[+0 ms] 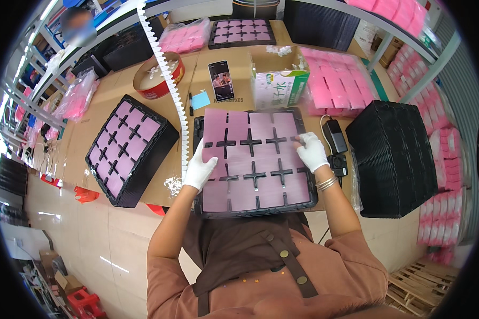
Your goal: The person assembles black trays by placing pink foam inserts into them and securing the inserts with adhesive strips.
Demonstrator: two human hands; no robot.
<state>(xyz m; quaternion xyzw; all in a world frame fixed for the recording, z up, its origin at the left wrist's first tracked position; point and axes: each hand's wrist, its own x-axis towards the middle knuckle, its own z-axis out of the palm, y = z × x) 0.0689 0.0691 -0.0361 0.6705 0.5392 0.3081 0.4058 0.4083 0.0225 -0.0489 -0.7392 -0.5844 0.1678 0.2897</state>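
Note:
A black plastic tray (253, 208) lies in front of me, with translucent pink sheet (266, 199) around its raised black crosses. At the far left corner, a darker pink flap (225, 119) lies over the tray's rim. My left hand (199, 169), in a white glove, is closed at the left edge of the pink sheet, thumb over it and fingers partly hidden. My right hand (312, 152), also gloved, is at the tray's right side. Its thumb and fingers are pinched together near the sheet's edge; what is between them is too small to make out.
Left stands a tilted stack of trays (157, 154) topped with pink; right, a tall black tray stack (394, 159). Behind are a phone (221, 81), an open carton (278, 85), a round red tin (178, 72) and bagged pink sheets (338, 80). A white toothed strip (167, 74) hangs left.

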